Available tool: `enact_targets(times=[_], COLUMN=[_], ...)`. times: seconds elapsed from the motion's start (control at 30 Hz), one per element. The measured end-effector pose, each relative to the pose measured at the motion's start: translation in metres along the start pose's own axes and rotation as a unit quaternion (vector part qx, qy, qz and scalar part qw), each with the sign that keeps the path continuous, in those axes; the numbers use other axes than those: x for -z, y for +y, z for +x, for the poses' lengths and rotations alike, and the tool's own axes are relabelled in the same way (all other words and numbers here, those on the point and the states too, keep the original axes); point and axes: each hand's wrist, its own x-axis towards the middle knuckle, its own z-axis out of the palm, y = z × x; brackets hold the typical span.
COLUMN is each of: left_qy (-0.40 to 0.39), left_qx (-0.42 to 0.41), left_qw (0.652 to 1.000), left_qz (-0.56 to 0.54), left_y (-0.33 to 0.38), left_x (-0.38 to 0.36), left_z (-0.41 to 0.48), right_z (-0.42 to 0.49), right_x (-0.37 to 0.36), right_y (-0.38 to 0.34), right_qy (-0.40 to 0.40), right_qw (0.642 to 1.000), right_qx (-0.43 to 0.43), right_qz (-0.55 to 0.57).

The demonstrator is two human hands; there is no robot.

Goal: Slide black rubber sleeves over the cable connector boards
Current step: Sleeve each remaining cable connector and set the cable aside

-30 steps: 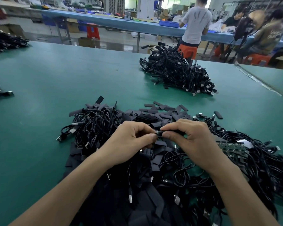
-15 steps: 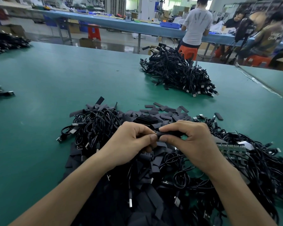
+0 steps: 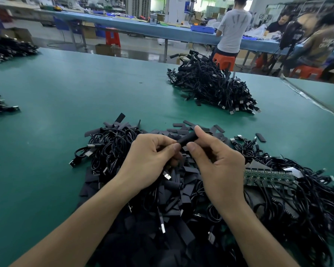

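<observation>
My right hand (image 3: 218, 166) pinches a black rubber sleeve (image 3: 187, 140) between thumb and forefinger, tilted up to the right above the pile. My left hand (image 3: 152, 160) has its fingers curled at the sleeve's lower end, where it holds the cable; the connector board itself is hidden. Below both hands lies a heap of loose black sleeves (image 3: 174, 191) mixed with black USB cables (image 3: 108, 147). A strip of green connector boards (image 3: 268, 176) lies to the right of my right hand among more cables.
A second pile of black cables (image 3: 212, 87) sits farther back on the green table (image 3: 46, 132). Smaller cable heaps lie at the left edge (image 3: 0, 106) and far left (image 3: 8, 49). People work at a blue bench (image 3: 143, 29) behind.
Both hands have lifted slightly. The sleeve now tilts up to the right and shows more between my right thumb and forefinger.
</observation>
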Motion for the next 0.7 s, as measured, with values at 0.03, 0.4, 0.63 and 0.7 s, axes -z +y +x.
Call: enact_targets(times=[0.03, 0.4, 0.63, 0.7], left_qy=[0.001, -0.024, 0.242, 0.235], left_qx=[0.0, -0.1, -0.081, -0.034], left_qw=[1.0, 0.964, 0.909, 0.89], left_qz=[-0.003, 0.246, 0.329, 0.389], left_y=[0.0, 0.012, 0.013, 0.003], left_x=[0.0, 0.008, 0.049, 0.053], left_z=[0.0, -0.002, 0.015, 0.016], right_z=[0.001, 0.02, 0.037, 0.04], right_x=[0.0, 0.024, 0.075, 0.083], right_y=[-0.001, -0.003, 0.019, 0.017], right_qy=[0.001, -0.015, -0.207, -0.243], right_qw=[1.0, 0.989, 0.881, 0.846], right_qx=[-0.012, -0.115, -0.178, -0.213], right_qz=[0.013, 0.089, -0.386, -0.424])
